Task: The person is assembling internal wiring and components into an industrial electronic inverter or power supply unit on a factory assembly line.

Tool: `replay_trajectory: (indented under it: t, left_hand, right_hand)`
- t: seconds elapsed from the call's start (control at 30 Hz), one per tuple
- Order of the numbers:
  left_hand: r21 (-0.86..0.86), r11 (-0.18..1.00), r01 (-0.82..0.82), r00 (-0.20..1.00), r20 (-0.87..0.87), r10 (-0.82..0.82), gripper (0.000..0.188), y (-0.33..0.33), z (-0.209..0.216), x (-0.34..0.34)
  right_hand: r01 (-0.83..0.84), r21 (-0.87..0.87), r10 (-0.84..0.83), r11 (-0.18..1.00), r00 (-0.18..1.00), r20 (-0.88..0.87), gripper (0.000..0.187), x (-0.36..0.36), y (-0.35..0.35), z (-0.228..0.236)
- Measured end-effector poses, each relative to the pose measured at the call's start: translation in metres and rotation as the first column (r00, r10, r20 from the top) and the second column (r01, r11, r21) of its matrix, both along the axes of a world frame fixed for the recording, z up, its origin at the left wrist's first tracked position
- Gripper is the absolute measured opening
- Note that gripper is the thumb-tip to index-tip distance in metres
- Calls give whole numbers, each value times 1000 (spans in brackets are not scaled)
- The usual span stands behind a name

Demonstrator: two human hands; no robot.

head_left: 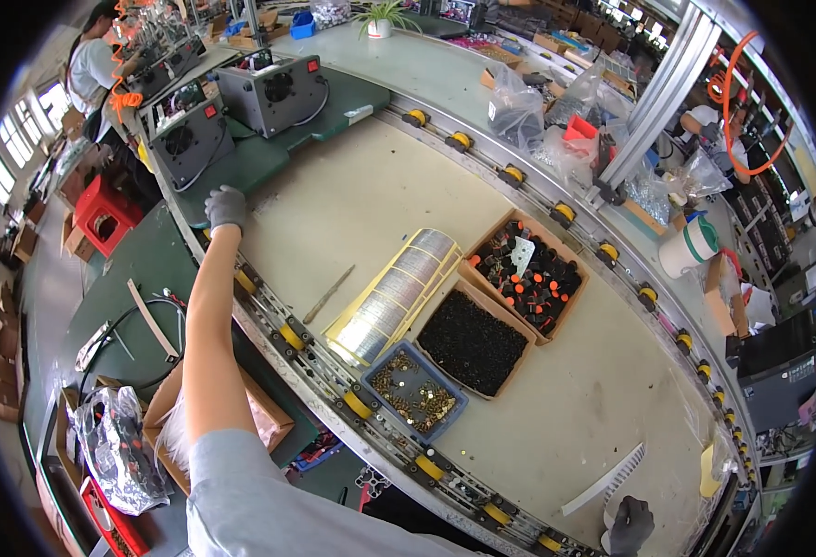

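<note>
My left hand point(225, 207), in a grey glove, reaches far forward to the near corner of a green board point(250, 165). Its fingers are curled at the board's edge. Two grey metal units with red switches stand on that board, a nearer unit point(190, 135) and a farther unit point(276, 93). At the lower right is my right hand point(630, 526), in a dark glove with its fingers bent in. What they hold, if anything, is hidden. Just beside it lies a white toothed strip point(604, 480).
Mid-table sit a silvery sheet of labels point(394, 295), a box of black-and-orange parts point(528, 276), a box of small black screws point(475, 342) and a blue tray point(414, 390) of brass-coloured pieces. Roller rails point(357, 404) border the table. A person point(92, 70) stands at the far left.
</note>
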State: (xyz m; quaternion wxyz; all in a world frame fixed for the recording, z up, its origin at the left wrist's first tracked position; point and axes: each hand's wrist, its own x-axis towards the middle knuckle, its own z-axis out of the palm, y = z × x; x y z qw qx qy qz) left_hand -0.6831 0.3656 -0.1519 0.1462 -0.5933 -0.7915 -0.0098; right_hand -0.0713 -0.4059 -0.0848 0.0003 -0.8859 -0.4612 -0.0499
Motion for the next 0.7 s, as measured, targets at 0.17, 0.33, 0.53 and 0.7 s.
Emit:
replay_trajectory:
  t: [0.17,0.33,0.53,0.7]
  left_hand:
    - [-210,977,43,999,-19,-48,40,-35,6,24]
    - [-95,970,224,968,-90,-232,37,-130,19,77]
    - [-405,763,504,744,-245,-622,27,-295,77,170]
    - [-450,455,768,589,219,-778,20,-372,122,205]
  right_hand:
    - [-51,150,52,987,999,-4,16,-4,21,-2]
    - [-297,283,292,912,954,60,12,-13,65,-4]
    - [-429,562,542,707,839,-43,14,-44,148,29]
    - [-61,650,585,757,506,-634,20,-83,209,26]
